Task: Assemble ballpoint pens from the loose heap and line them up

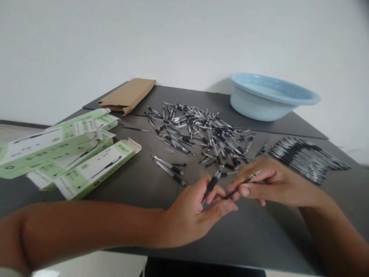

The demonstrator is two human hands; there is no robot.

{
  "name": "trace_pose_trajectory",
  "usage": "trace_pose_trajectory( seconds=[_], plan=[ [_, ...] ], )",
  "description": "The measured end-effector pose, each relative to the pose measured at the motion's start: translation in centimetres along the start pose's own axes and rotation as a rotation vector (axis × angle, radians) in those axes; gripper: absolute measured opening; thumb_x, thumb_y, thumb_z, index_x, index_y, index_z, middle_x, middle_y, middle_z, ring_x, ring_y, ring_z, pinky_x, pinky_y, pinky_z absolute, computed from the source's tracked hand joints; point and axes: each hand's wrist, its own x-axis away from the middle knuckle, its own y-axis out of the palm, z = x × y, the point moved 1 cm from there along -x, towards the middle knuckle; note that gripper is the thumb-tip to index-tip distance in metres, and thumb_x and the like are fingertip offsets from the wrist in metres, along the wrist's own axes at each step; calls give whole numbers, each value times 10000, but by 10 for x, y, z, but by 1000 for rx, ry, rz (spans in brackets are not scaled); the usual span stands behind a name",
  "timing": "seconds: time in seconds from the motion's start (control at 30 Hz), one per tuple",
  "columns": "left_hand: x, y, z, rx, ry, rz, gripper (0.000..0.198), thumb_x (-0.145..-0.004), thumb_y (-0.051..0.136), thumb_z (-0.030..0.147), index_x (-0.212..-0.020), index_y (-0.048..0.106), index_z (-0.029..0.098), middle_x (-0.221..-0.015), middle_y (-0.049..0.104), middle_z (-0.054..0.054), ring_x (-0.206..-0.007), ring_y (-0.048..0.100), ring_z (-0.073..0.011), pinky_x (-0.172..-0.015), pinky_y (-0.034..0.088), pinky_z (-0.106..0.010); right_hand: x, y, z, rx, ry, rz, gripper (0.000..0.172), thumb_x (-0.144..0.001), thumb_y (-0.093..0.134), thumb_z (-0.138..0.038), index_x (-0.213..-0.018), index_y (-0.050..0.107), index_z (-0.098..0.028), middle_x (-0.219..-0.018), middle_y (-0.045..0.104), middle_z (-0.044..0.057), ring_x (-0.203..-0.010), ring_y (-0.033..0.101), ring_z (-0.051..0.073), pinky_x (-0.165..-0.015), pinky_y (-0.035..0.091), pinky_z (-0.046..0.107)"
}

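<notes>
My left hand (193,215) is closed around a pen barrel (213,182) with a black rubber grip, which slants up between thumb and forefinger. Its fingertips also meet the lower end of a thin dark pen refill (250,178). My right hand (273,182) pinches that refill between thumb and fingers, its pale metal tip pointing up and right. Just beyond both hands spreads a loose heap of clear and black pen parts (198,127). Several separate pen pieces (170,171) lie left of the heap, in front of my left hand.
Green-and-white pen boxes (100,165) are piled on the left of the dark table (248,238). A brown paper envelope (129,94) lies at the back left. At the back right stands a light blue basin (259,104). Pens in a neat row (302,157) lie on the right.
</notes>
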Motion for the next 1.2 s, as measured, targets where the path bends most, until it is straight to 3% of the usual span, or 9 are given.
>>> trace_pose_trajectory(
  seconds=[0.13,0.2,0.3,0.37,0.5,0.6,0.77,0.93,1.2],
  plan=[
    [1,1,4,-59,30,-3,278,-1084,643,359,-915,459,239,-1026,849,-116,-980,814,-215,-857,606,-353,2,-5,3,57,1,-29,233,-1012,749,-315,-1214,863,-304,-923,834,68,-677,714,119,-519,559,151],
    [1,2,4,-73,49,-9,259,-1083,634,330,-919,457,238,-1017,851,-122,-957,813,-212,-840,605,-347,4,-9,6,54,-15,-49,316,-971,800,-431,-1257,847,-306,-940,842,76,-645,695,120,-534,547,177],
    [3,2,1,-69,79,-23,294,-1092,598,309,-887,393,256,-999,841,-118,-920,807,-197,-801,600,-321,5,-17,12,-10,-24,-36,754,-797,774,-805,-1338,811,-281,-983,856,121,-582,648,138,-525,522,235],
    [3,3,0,-66,98,-37,327,-1102,570,312,-868,346,267,-1000,837,-113,-905,800,-188,-802,597,-319,1,-21,16,8,-15,105,900,-790,621,-937,-1325,821,-241,-928,848,139,-539,594,142,-508,497,262],
    [3,3,2,-68,104,-47,351,-1127,534,352,-856,329,267,-997,833,-117,-858,767,-177,-811,583,-330,-13,-22,29,340,122,607,792,-954,522,-850,-1110,880,-160,-826,814,123,-547,583,150,-531,477,279],
    [1,3,6,-52,80,-30,350,-1143,515,371,-857,345,260,-1000,825,-114,-835,741,-164,-801,580,-322,-23,-22,42,476,177,773,606,-934,701,-713,-1068,874,-148,-795,805,89,-573,600,161,-520,431,274],
    [-4,3,4,14,45,-12,350,-1146,515,402,-868,364,253,-973,800,-88,-916,783,-171,-764,592,-276,-27,-24,55,588,118,848,450,-925,767,-587,-1138,876,-206,-907,843,81,-690,688,200,-600,492,299],
    [-4,3,-1,42,-5,-31,348,-1145,526,420,-887,369,246,-977,794,-84,-950,824,-188,-696,581,-229,-29,-23,54,713,45,809,275,-946,773,-474,-1064,894,-257,-929,839,58,-715,676,197,-661,518,321],
    [3,8,-2,44,-47,-116,362,-1145,492,465,-890,356,246,-1014,825,-166,-895,854,-235,-647,581,-231,-23,-35,61,814,-11,806,273,-975,762,-456,-1123,866,-251,-962,810,54,-711,634,190,-653,507,331]
  ],
)
